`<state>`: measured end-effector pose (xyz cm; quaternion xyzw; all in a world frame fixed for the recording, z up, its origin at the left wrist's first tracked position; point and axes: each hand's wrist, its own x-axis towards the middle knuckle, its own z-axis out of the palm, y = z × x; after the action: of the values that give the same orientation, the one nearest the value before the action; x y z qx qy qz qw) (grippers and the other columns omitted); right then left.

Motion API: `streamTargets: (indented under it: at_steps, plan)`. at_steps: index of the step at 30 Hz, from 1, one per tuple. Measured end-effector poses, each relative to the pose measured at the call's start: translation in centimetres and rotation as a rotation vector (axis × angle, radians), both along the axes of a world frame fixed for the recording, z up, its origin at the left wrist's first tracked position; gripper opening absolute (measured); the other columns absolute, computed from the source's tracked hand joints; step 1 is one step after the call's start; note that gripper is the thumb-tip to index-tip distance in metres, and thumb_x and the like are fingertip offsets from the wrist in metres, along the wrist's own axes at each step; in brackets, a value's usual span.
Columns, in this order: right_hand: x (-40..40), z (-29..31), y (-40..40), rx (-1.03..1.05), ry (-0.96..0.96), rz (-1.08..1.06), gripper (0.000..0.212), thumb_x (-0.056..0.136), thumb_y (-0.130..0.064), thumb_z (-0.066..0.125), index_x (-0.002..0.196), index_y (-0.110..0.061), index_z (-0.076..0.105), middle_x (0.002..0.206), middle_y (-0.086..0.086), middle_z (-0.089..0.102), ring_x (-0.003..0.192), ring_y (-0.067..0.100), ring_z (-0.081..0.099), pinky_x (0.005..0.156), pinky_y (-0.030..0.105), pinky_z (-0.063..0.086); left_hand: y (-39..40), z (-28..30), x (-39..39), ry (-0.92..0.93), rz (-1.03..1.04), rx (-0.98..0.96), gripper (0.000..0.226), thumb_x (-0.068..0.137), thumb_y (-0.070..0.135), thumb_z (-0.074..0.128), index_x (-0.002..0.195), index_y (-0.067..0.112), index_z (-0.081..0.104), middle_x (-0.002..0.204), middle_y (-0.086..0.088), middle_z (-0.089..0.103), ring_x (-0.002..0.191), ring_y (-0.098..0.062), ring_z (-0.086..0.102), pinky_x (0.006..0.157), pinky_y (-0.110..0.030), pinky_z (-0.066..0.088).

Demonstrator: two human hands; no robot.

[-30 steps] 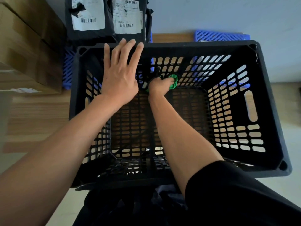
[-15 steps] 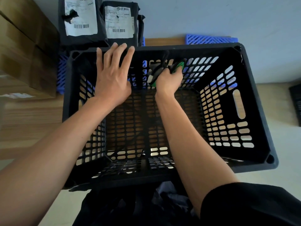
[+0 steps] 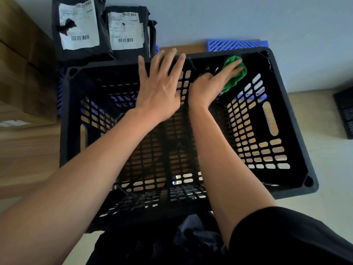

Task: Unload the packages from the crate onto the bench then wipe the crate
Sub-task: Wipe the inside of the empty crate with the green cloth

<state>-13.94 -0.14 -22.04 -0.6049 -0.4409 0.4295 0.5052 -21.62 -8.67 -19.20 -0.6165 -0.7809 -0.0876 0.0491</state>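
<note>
Cardboard boxes (image 3: pixel 21 73) far left; blue plastic grid (image 3: pixel 236 44) by wall; dark object (image 3: pixel 344 111) at right edge.

Single head view, worn camera, faces forward and steeply down, close over the black crate (image 3: pixel 286 115) on the tabletop (image 3: pixel 28 153); wide-angle.
</note>
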Motion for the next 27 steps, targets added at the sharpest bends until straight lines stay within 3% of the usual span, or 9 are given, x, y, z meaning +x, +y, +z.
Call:
streamTargets:
  at_steps: [3, 6, 10, 14, 18, 21, 23, 25, 27]
  plan:
    - [-0.9, -0.7, -0.1, 0.055, -0.017, 0.035, 0.082, 0.093, 0.016, 0.038, 0.162, -0.006, 0.001, 0.17, 0.015, -0.005, 0.157, 0.025, -0.003, 0.116, 0.01, -0.004, 0.0, -0.9, 0.3, 0.034, 0.012, 0.0, 0.088, 0.084, 0.016, 0.065, 0.161, 0.012, 0.021, 0.167, -0.01, 0.023, 0.155, -0.033, 0.018, 0.118, -0.073, 0.008]
    - [-1.3, -2.2, -0.8, 0.09, -0.035, 0.112, 0.08, 0.096, 0.003, 0.041, 0.162, -0.007, -0.003, 0.17, 0.013, -0.011, 0.156, 0.021, -0.007, 0.115, 0.007, -0.007, -0.2, -1.4, -0.1, 0.07, 0.013, 0.026, 0.089, 0.083, 0.015, 0.067, 0.161, 0.013, 0.023, 0.167, -0.008, 0.025, 0.154, -0.031, 0.021, 0.119, -0.071, 0.011]
    - [-2.1, -3.3, -1.2, 0.137, -0.121, 0.144, 0.079, 0.098, -0.006, 0.043, 0.16, 0.0, -0.004, 0.168, 0.02, -0.013, 0.156, 0.031, -0.008, 0.126, 0.034, -0.001, -0.2, -1.5, -0.1, 0.08, 0.027, 0.05, 0.087, 0.083, 0.013, 0.066, 0.16, 0.015, 0.026, 0.166, -0.006, 0.028, 0.153, -0.03, 0.023, 0.12, -0.069, 0.013]
    - [-2.7, -5.8, -1.5, 0.17, -0.354, 0.139, 0.075, 0.089, 0.004, 0.04, 0.154, 0.015, 0.005, 0.163, 0.035, -0.002, 0.153, 0.048, 0.001, 0.125, 0.057, 0.014, -0.3, -1.7, -0.2, 0.092, 0.024, 0.06, 0.089, 0.081, 0.007, 0.066, 0.16, 0.015, 0.027, 0.166, -0.004, 0.029, 0.153, -0.03, 0.025, 0.12, -0.069, 0.013]
    - [-2.0, -9.2, -2.4, -0.038, -0.424, 0.265, 0.086, 0.084, 0.021, 0.041, 0.155, 0.011, -0.006, 0.165, 0.03, -0.011, 0.155, 0.043, -0.005, 0.127, 0.05, 0.015, -0.3, -1.6, -0.2, 0.093, 0.022, 0.065, 0.089, 0.079, 0.006, 0.065, 0.16, 0.015, 0.027, 0.165, -0.004, 0.03, 0.153, -0.03, 0.025, 0.12, -0.069, 0.013]
    - [-1.3, -11.0, -3.0, -0.292, -0.382, 0.423, 0.094, 0.089, 0.016, 0.049, 0.156, 0.003, -0.016, 0.166, 0.019, -0.021, 0.157, 0.034, -0.006, 0.126, 0.047, 0.02, -0.4, -1.6, -0.2, 0.098, 0.022, 0.061, 0.091, 0.078, 0.007, 0.066, 0.159, 0.015, 0.027, 0.165, -0.005, 0.03, 0.152, -0.03, 0.025, 0.12, -0.069, 0.014]
    - [-0.5, -11.4, -3.3, -0.414, -0.327, 0.521, 0.089, 0.092, 0.014, 0.045, 0.157, 0.002, -0.015, 0.167, 0.017, -0.019, 0.157, 0.031, -0.004, 0.127, 0.037, 0.011, -0.4, -1.7, -0.3, 0.098, 0.018, 0.057, 0.091, 0.078, 0.008, 0.066, 0.16, 0.015, 0.026, 0.165, -0.005, 0.03, 0.153, -0.03, 0.025, 0.12, -0.069, 0.014]
    - [0.0, -10.8, -3.1, -0.451, -0.263, 0.498, 0.081, 0.094, 0.014, 0.038, 0.158, 0.002, -0.01, 0.169, 0.017, -0.012, 0.157, 0.029, -0.002, 0.122, 0.027, 0.008, -0.4, -1.6, -0.3, 0.097, 0.012, 0.057, 0.092, 0.078, 0.008, 0.066, 0.16, 0.015, 0.026, 0.165, -0.006, 0.03, 0.153, -0.031, 0.025, 0.12, -0.069, 0.013]
    - [-0.1, -9.8, -2.2, -0.444, -0.19, 0.356, 0.076, 0.096, 0.012, 0.037, 0.16, 0.0, -0.004, 0.17, 0.015, -0.004, 0.157, 0.028, 0.007, 0.124, 0.029, 0.012, -0.4, -1.7, -0.3, 0.097, 0.011, 0.058, 0.092, 0.077, 0.009, 0.067, 0.16, 0.015, 0.026, 0.165, -0.006, 0.03, 0.153, -0.031, 0.025, 0.12, -0.069, 0.013]
